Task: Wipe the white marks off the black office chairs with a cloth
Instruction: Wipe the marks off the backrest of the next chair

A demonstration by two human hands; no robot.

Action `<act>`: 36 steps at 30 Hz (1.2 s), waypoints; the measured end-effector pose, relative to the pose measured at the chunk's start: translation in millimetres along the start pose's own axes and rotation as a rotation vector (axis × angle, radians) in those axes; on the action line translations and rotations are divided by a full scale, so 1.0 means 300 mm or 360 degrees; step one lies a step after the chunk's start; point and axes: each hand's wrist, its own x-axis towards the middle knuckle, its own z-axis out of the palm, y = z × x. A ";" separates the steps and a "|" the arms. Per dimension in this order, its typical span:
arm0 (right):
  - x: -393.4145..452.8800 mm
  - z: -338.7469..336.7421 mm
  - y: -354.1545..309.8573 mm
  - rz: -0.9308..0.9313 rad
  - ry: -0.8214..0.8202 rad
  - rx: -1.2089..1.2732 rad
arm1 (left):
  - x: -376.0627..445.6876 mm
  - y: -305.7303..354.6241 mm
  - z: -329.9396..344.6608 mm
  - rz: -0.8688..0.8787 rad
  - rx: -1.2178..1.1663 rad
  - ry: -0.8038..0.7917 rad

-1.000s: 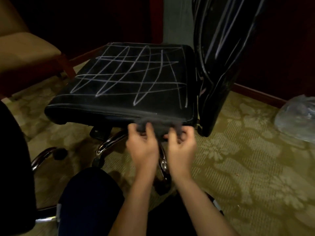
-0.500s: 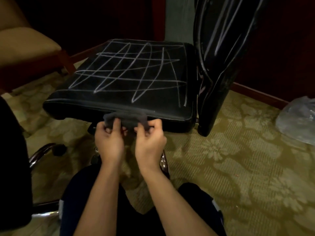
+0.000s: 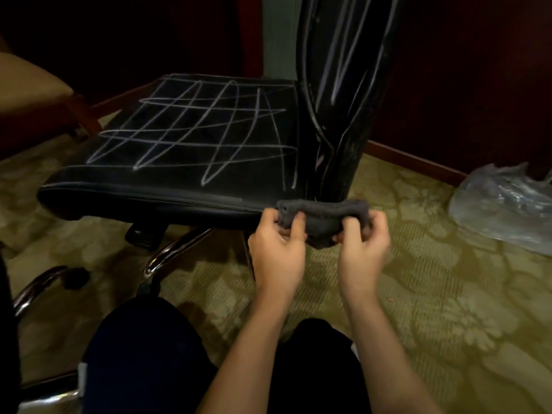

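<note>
Grey, limp cloth (image 3: pixel 324 218) is sagging between the left hand (image 3: pixel 279 249) and right hand (image 3: pixel 363 246), fingers pinching each end beside the marked office chair seat (image 3: pixel 191 135); bunched, it would handle better.

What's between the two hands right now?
In the head view, a bunched dark grey cloth spans the gap, gripped by the left hand and the right hand.

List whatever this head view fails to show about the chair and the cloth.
- Black office chair's backrest: its top is cut off by the upper frame edge.
- Chrome chair base: partly hidden under the black seat.
- Dark grey cloth: bunched between left hand and right hand; fingers cover its ends.
</note>
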 end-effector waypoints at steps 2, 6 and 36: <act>0.024 0.015 0.019 0.0142 -0.0099 0.0110 | 0.001 -0.015 -0.005 -0.0025 -0.0020 -0.0020; 0.017 0.007 0.012 0.0195 -0.0324 0.0249 | -0.019 -0.021 -0.038 -0.0011 -0.0032 0.0026; -0.132 0.178 -0.294 0.0191 -0.0923 0.0578 | -0.110 0.216 -0.289 0.0335 -0.0346 0.0609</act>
